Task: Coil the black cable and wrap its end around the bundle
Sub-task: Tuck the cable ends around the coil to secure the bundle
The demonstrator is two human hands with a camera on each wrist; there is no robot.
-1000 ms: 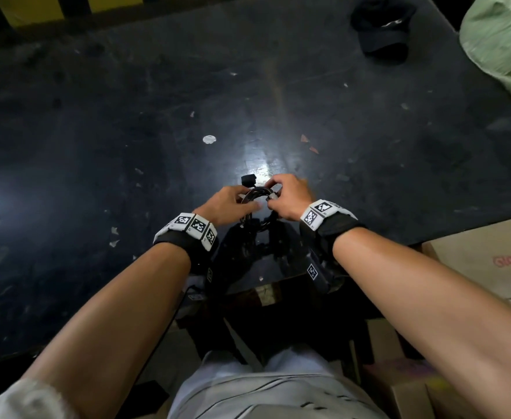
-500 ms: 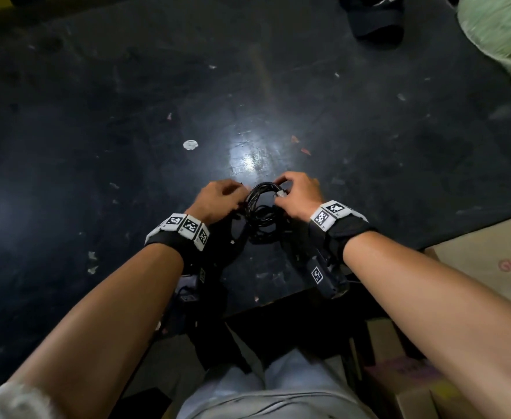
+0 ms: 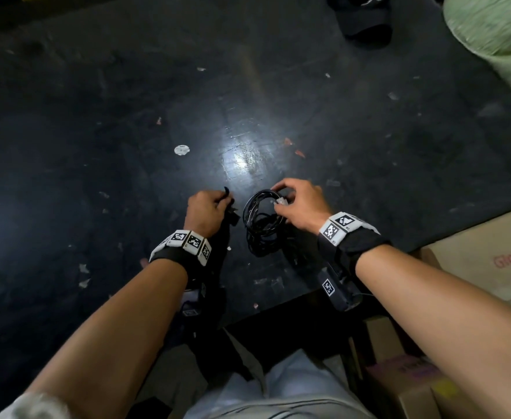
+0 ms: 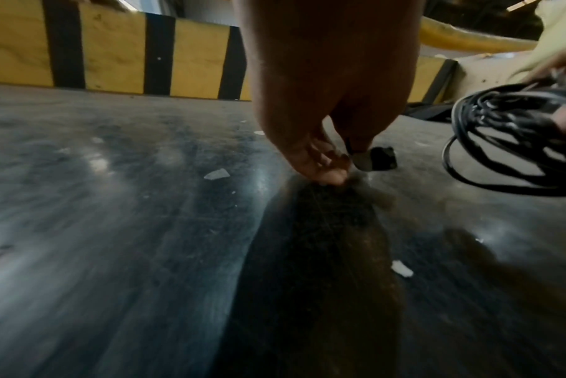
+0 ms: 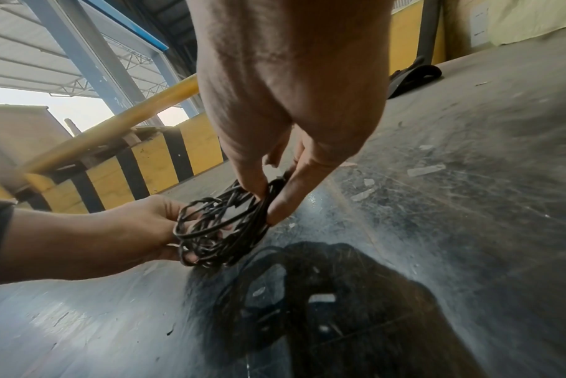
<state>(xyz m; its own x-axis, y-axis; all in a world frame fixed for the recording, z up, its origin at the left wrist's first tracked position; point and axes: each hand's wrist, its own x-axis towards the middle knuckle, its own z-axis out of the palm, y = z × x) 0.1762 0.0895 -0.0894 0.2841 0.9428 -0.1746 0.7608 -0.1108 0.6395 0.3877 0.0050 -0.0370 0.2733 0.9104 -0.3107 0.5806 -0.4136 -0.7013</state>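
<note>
The black cable (image 3: 258, 228) is a loose coil of several loops just above the dark tabletop (image 3: 127, 116). My right hand (image 3: 278, 196) pinches the coil's top edge between thumb and fingers, plainly so in the right wrist view (image 5: 268, 202). My left hand (image 3: 225, 204) sits a short gap to the left of the coil, fingers curled around the cable's free end. Its small black plug (image 4: 375, 161) hangs just past the left fingertips (image 4: 330, 176). The coil (image 4: 508, 143) fills the right edge of the left wrist view.
A black cap (image 3: 366, 19) lies at the table's far edge, beside a pale green sack (image 3: 496, 31). Cardboard boxes (image 3: 489, 252) stand at the right, below the table edge. Paper scraps dot the surface. A yellow-and-black barrier (image 4: 113, 51) runs behind the table.
Both hands were together on the coil. The left hand has drawn away to the left with the cable end, and the right hand alone holds the coil, which now shows as open loops.
</note>
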